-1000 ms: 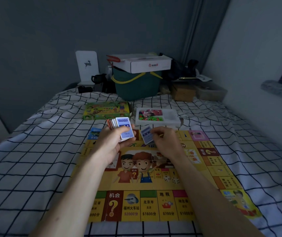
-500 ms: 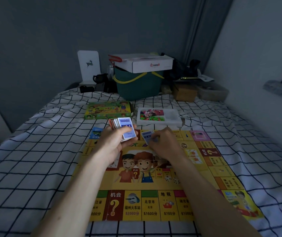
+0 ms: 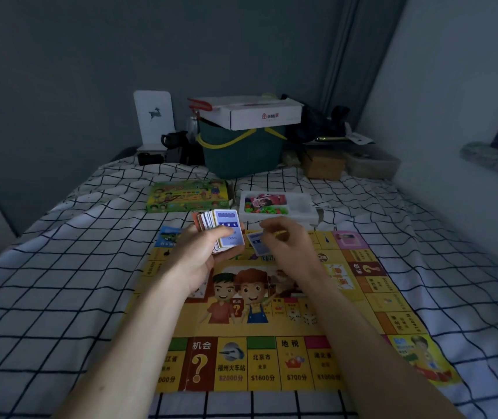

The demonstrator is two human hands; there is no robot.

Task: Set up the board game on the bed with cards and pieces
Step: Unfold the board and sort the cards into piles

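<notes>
The left hand [image 3: 204,255] grips a fanned stack of cards [image 3: 222,229] over the far edge of the yellow game board [image 3: 272,364], which lies flat on the checked bedsheet [image 3: 60,282]. At its three o'clock, the right hand [image 3: 290,243] pinches a single blue card [image 3: 257,241], blurred, probably face up. Beyond, at twelve o'clock, sit the green game box [image 3: 187,196] and a white tray of pieces [image 3: 302,207].
</notes>
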